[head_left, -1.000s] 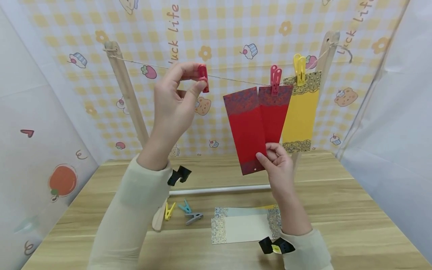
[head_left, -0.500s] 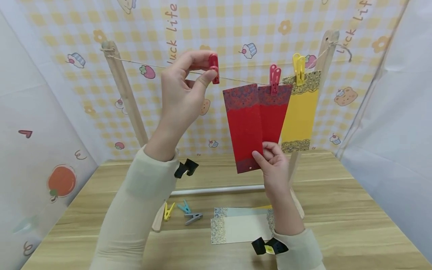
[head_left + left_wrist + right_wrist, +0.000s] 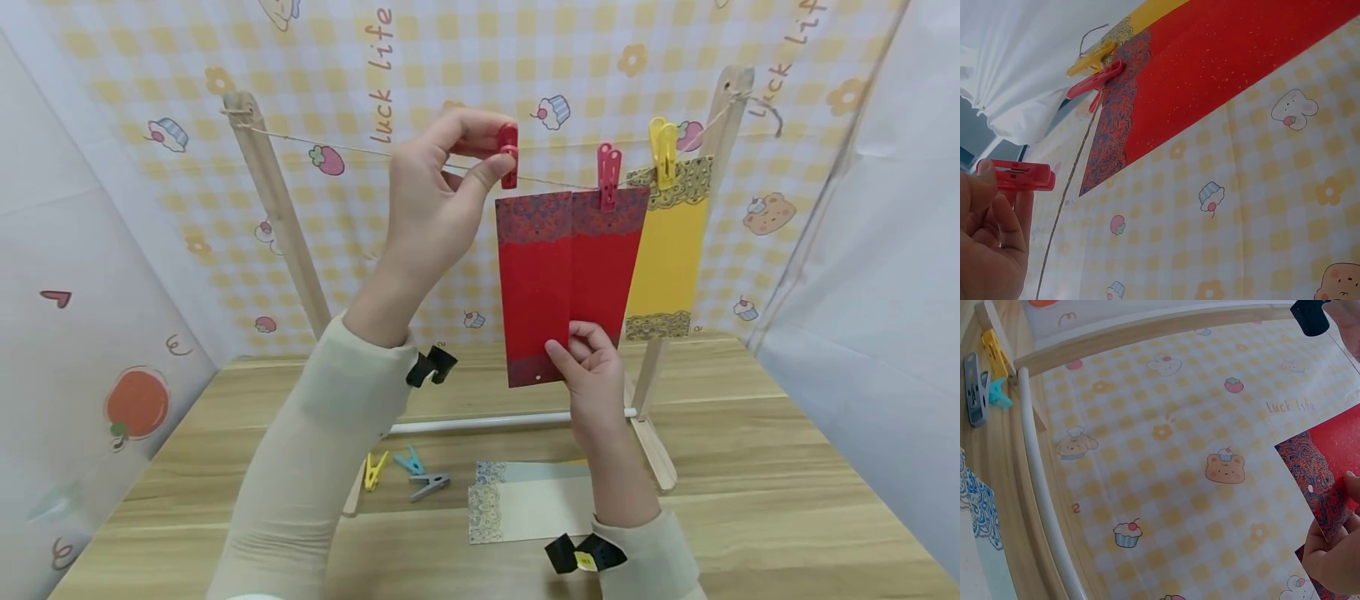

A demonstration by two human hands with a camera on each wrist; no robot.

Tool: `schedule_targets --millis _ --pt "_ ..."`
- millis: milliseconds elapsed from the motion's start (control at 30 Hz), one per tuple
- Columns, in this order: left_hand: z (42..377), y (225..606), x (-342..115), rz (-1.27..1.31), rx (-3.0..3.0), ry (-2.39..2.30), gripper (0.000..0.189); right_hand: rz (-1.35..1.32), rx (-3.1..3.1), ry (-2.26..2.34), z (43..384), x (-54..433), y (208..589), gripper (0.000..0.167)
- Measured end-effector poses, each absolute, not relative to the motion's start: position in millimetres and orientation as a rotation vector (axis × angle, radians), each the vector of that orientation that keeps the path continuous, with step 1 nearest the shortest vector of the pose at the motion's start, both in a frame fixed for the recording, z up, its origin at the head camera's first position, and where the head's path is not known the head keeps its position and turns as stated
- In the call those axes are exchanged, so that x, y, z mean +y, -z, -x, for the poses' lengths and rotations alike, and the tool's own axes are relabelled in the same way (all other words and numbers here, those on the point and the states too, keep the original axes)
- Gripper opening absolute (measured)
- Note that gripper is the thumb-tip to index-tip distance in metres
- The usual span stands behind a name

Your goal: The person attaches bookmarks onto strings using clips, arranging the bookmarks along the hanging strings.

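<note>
My left hand (image 3: 438,196) pinches a red clothespin (image 3: 508,156) between thumb and fingers, close to the string (image 3: 551,180) and just above a red card (image 3: 534,287) with patterned ends. That card's lower right edge is held by my right hand (image 3: 596,371), thumb in front. Beside it, partly overlapped, a second red card (image 3: 606,267) hangs from the string by another red clothespin (image 3: 608,179). Farther right a yellow card (image 3: 663,258) hangs from a yellow clothespin (image 3: 663,154). In the left wrist view the pinched clothespin (image 3: 1022,175) lies apart from the string.
Two wooden posts (image 3: 273,192) carry the string, joined low by a white rod (image 3: 480,423). On the wooden table (image 3: 765,475) lie yellow (image 3: 374,472), teal (image 3: 410,459) and grey clothespins (image 3: 430,486), and a stack of cards (image 3: 536,508). A checked cloth (image 3: 420,50) hangs behind.
My left hand has moved right and up with the red clothespin, toward the red card. My right hand has shifted slightly left, and its card now hangs nearly upright.
</note>
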State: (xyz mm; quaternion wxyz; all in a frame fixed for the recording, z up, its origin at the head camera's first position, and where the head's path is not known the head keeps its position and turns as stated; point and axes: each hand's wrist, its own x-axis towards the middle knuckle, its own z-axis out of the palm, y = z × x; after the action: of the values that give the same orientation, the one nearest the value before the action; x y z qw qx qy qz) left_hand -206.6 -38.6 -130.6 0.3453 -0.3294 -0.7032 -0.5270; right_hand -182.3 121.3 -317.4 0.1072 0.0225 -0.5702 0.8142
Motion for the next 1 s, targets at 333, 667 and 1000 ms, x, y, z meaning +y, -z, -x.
schedule_targets --millis 333,667,1000 --pt "215 130 -26 0.909 -1.822 1.411 0.017 -0.059 -1.657 -2.399 185 123 319 0.021" --pt "220 129 -18 0.856 -1.894 1.454 0.015 -0.071 -1.662 -2.391 186 124 316 0.021" --pt "223 137 -19 0.856 -1.911 1.393 0.014 -0.067 -1.663 -2.381 186 122 316 0.022"
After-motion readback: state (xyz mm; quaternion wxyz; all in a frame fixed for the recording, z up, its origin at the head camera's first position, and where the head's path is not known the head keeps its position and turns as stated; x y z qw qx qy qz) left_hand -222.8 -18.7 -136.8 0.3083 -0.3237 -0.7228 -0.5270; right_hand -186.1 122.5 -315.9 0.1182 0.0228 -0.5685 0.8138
